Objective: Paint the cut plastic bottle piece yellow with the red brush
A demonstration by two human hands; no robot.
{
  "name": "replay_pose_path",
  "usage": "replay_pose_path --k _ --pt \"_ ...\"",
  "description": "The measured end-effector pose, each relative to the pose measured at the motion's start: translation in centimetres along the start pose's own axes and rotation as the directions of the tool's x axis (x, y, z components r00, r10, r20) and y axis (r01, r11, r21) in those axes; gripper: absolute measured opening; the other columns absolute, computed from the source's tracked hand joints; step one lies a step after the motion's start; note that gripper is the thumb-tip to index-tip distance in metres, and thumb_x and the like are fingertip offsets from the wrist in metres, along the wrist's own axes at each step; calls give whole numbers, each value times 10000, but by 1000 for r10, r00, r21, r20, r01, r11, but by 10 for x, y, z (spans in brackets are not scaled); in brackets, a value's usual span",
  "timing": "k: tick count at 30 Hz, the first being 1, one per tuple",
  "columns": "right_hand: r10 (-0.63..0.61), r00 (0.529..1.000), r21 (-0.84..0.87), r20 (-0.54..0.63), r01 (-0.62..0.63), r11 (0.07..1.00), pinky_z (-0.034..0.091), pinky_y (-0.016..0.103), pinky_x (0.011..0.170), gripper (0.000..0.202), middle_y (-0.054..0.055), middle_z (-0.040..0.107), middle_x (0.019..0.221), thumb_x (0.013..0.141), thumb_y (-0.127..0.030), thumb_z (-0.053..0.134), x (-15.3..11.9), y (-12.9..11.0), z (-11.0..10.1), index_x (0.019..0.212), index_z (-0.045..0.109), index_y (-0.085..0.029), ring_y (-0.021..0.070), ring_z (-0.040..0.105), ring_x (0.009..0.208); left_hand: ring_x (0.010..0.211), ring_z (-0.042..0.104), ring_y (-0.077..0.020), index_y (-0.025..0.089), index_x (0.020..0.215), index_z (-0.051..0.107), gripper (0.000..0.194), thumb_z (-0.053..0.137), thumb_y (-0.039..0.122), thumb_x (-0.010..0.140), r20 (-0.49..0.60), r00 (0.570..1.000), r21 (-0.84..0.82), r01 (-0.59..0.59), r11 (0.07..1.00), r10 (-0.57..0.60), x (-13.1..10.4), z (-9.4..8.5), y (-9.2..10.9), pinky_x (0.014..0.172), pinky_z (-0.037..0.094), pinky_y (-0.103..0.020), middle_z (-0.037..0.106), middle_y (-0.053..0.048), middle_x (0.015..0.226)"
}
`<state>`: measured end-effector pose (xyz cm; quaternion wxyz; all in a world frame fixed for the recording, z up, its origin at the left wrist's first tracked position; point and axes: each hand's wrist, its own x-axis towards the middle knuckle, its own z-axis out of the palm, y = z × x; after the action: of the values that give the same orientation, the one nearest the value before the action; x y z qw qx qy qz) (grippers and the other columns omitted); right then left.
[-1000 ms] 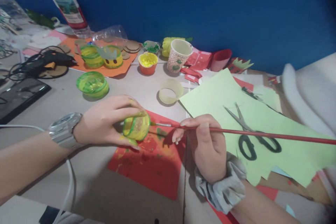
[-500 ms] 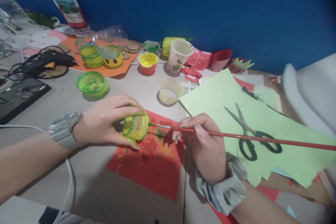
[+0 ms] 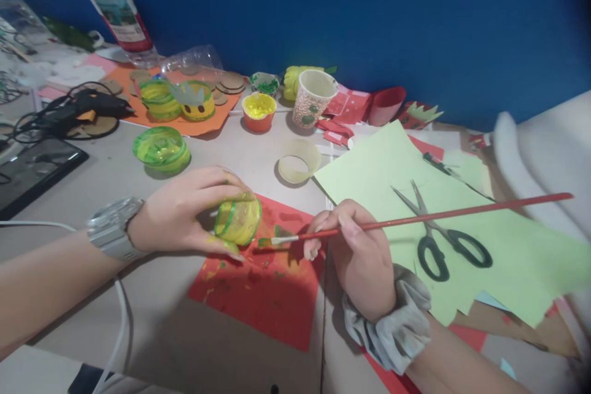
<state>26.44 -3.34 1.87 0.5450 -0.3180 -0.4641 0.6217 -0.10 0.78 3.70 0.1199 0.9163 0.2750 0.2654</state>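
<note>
Moved: paintbrush (image 3: 415, 219) tip dropped from plastic ring (image 3: 237, 219) to red paper (image 3: 258, 286).
Left hand (image 3: 184, 215): grip clasping ring.
Right hand (image 3: 357, 252): grip pinching brush.

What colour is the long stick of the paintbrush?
Red, seen in the head view: the paintbrush handle in the right hand.

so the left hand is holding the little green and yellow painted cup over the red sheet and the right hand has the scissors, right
Not quite. The right hand holds a red-handled paintbrush, not the scissors, which lie untouched on the light green paper. The head view shows it. The left hand does hold the green and yellow painted cup over the red sheet.
</note>
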Motion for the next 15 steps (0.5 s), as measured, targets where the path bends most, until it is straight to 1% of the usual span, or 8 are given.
replay_pose_path --k 5,11,15 --pt "4 998 -2 -68 -4 1000 523 244 493 272 -15 682 600 1001 -312 534 8 -3 1 760 596 -201 129 618 498 965 693 -257 207 1238 552 688 779 614 731 -9 1000 -6 -1 1000 1 1 0 0 820 566 -345 702 -128 1070" --pt "13 999 -13 -45 -14 1000 532 222 518 261 -24 701 639 1020 -325 521 8 -1 0 790 566 -210 111 624 519 992 682 -262 193 1245 549 716 815 582 706 10 1000 -8 6 1000 -6 -2 0 0 855 556 -350 696 -137 1092" --pt "14 1000 -55 -17 -15 998 509 200 544 271 -25 708 667 1022 -359 527 7 0 -2 799 568 -211 98 633 563 994 679 -263 180 1246 553 724 819 577 701 18 1000 -6 8 1000 -8 -3 1 -1 861 553 -356 693 -144 1098"
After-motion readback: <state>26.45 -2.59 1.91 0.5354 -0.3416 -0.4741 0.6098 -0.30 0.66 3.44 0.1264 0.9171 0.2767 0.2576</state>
